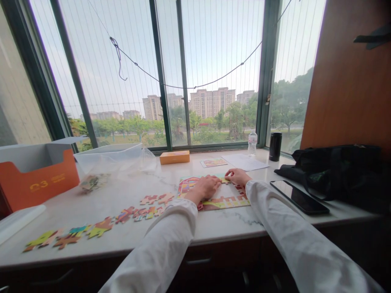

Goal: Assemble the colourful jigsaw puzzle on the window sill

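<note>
A partly assembled jigsaw puzzle point(226, 204) lies on the white marbled tabletop, its border joined around a pale open middle. My left hand point(207, 188) rests palm down over its left side, fingers stretched toward the top edge. At the top right, my right hand point(238, 177) has thumb and forefinger pinched at a small yellow-green puzzle piece point(225, 180), partly hidden by the fingers. Several loose puzzle pieces point(100, 227) spread in a band to the left of the puzzle. Both forearms wear white sleeves.
A picture card point(214, 162) and paper sheet point(246, 162) lie behind. An orange box point(174, 157), clear plastic bin point(110, 158) and large orange carton point(39, 179) stand left. Rightward are a phone point(299, 197), black bag point(339, 171), black tumbler point(275, 146) and water bottle point(252, 143).
</note>
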Motion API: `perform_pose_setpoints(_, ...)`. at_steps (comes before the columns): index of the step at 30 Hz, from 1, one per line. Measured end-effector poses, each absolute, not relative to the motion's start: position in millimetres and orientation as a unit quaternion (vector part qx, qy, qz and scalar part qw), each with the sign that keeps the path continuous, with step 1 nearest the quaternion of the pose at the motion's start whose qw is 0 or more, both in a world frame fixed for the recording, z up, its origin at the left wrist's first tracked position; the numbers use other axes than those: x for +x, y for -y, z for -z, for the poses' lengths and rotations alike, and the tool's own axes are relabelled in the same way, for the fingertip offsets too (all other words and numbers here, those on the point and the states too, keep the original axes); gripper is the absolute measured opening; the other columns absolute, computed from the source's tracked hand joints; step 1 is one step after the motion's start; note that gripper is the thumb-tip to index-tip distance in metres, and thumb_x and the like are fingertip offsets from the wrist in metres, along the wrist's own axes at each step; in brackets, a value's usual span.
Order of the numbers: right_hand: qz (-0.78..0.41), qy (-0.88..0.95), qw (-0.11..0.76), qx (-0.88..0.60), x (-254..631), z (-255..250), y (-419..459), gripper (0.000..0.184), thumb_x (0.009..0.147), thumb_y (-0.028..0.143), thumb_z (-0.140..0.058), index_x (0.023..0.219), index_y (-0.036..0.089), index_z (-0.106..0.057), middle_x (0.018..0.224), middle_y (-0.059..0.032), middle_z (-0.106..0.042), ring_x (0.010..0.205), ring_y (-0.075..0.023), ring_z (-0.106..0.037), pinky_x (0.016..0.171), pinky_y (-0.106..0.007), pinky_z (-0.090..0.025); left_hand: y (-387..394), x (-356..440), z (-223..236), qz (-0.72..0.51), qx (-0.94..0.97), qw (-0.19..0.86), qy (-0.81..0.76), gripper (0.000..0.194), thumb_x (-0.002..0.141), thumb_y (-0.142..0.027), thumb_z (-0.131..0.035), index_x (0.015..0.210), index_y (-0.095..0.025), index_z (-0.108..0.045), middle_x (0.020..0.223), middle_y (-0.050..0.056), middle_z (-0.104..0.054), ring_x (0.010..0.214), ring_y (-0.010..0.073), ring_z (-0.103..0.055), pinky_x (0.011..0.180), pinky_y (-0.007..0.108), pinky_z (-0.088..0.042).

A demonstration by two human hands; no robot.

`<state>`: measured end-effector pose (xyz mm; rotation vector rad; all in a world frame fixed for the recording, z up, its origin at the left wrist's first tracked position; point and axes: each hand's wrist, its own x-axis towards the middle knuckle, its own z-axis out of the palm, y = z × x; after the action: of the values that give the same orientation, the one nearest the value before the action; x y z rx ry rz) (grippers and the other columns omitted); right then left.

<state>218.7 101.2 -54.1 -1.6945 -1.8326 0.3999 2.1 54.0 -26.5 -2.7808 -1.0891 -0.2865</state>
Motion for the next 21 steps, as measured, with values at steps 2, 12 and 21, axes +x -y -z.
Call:
perform_pose_setpoints(2,-0.18,0.678,0.318,-0.638,219,57,-102,0.019,0.077,0.035,-0.072,0.09,0.022,-0.074,0.074,0.0025,-0.064,0.053,-0.0062,-0.052,0.046,-0.017,-0.037,-55,3,28,0.094,-0.928,0.075,0.354,0.04,0.101,-0.035,-0.03,0.124,-0.024,-0.061,0.127,0.007,-0.065,0.115,0.0204,-0.059,0.101,0.036,-0.044)
perform_pose_setpoints(12,-0.233,0.647,0.335,-0.645,219,62,-104,0.019,0.079,0.036,-0.071,0.091,0.022,-0.071,0.081,0.001,-0.064,0.052,-0.006,-0.052,0.041,-0.014,-0.038,-59,6,33,0.094,-0.928,0.08,0.352,0.041,0.101,-0.039,-0.028,0.127,-0.025,-0.057,0.131,0.006,-0.061,0.117,0.0209,-0.056,0.102,0.038,-0.042)
perform_pose_setpoints(21,-0.197,0.658,0.32,-0.653,216,61,-104,0.016,0.085,0.029,-0.062,0.095,0.021,-0.072,0.084,-0.0007,-0.068,0.052,-0.0056,-0.054,0.042,-0.014,-0.038,-66,7,37,0.105,-0.928,0.057,0.352,0.043,0.101,-0.042,-0.026,0.124,-0.027,-0.06,0.137,0.004,-0.058,0.121,0.0209,-0.054,0.104,0.037,-0.042)
